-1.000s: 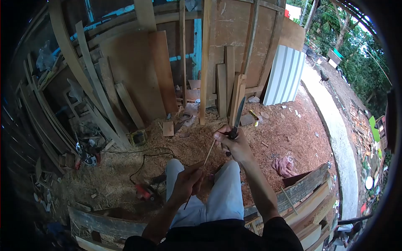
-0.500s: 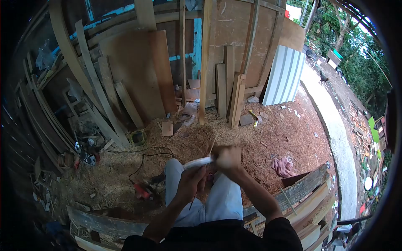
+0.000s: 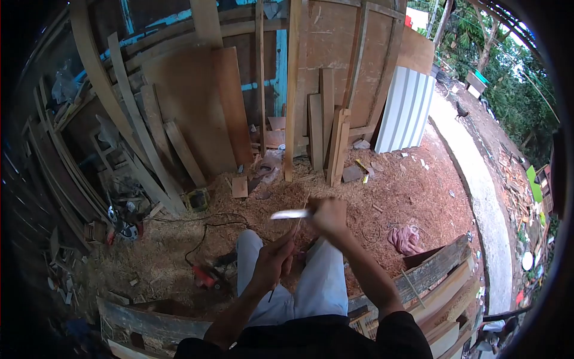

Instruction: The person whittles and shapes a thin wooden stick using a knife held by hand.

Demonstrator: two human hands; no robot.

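My right hand [image 3: 327, 216] is closed around the handle of a knife [image 3: 290, 214], its bright, slightly blurred blade pointing left. Lower and to the left, my left hand [image 3: 275, 258] grips a thin stick [image 3: 298, 226] that slants up past the blade; its dark lower end pokes out beneath the hand. The blade crosses the stick above my left fingers; whether they touch is hard to tell. Both hands are over my lap, above my pale trousers [image 3: 323, 278].
Wood shavings [image 3: 287, 200] cover the ground. A red power tool [image 3: 204, 277] with a cord lies left of my legs. Boards [image 3: 233, 107] lean on the wall ahead, beside a corrugated sheet [image 3: 406, 110]. A pink cloth [image 3: 405, 239] lies right, near stacked planks [image 3: 442, 287].
The knife has risen away from my left hand, up along the stick, and its blade is now more level. My left hand has barely moved.
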